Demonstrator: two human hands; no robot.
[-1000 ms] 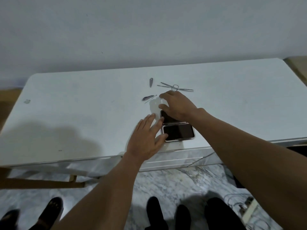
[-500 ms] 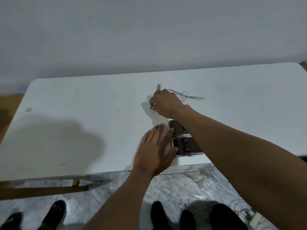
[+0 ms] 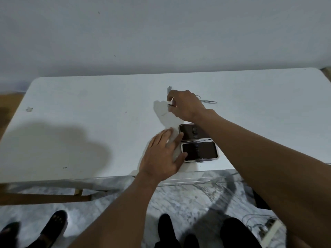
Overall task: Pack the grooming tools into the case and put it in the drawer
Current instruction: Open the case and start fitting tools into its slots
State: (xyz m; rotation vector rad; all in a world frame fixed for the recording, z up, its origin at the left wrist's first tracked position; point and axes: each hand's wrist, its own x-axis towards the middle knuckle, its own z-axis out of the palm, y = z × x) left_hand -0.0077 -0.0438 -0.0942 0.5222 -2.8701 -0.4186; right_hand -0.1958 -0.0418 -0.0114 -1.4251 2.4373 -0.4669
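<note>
while the left hand (image 3: 162,154) lies flat against the open case (image 3: 198,142), the outstretched right hand (image 3: 186,104) pinches a small metal tool (image 3: 170,105).

A plain room in a home, by the look of it: a white rectangular plastic-topped table (image 3: 75,126) stands against a bare pale grey painted wall (image 3: 161,33). Below lies a grey-veined white marble floor (image 3: 179,199), with a white power strip and tangled cables (image 3: 266,228) at the lower right.
</note>
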